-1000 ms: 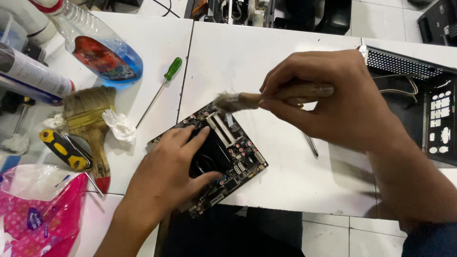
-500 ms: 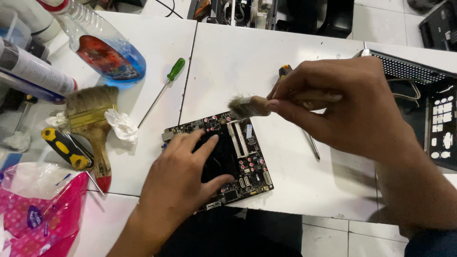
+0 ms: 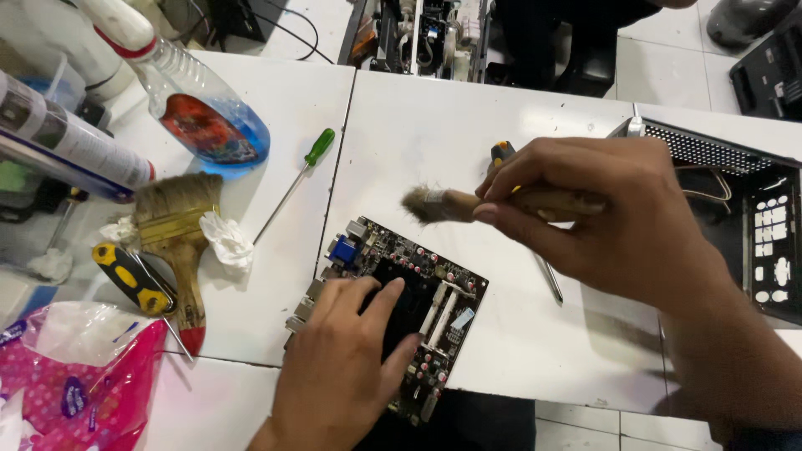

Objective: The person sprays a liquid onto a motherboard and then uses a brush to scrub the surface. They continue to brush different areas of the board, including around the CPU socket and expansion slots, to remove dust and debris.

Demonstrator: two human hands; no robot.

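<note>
**Brush lifted off the board**

Raised since half a second ago, the small wooden-handled brush with frayed grey bristles (image 3: 468, 204) now hangs above the white table (image 3: 535, 334), clear of the dark green circuit board (image 3: 418, 301). The right hand (image 3: 601, 217) pinches its handle between thumb and fingers. The left hand (image 3: 351, 367) lies flat on the board, fingers spread, at the table's near edge. A green-handled screwdriver (image 3: 292, 184) and a wide paintbrush (image 3: 180, 242) lie to the left.

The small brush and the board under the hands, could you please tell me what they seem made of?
Small brush: apparently a wooden handle, brown and matte, with a pale metal-looking band and frayed dark bristles. Board: likely rigid dark laminate, studded with shiny metal and plastic parts, including a blue connector.
</note>
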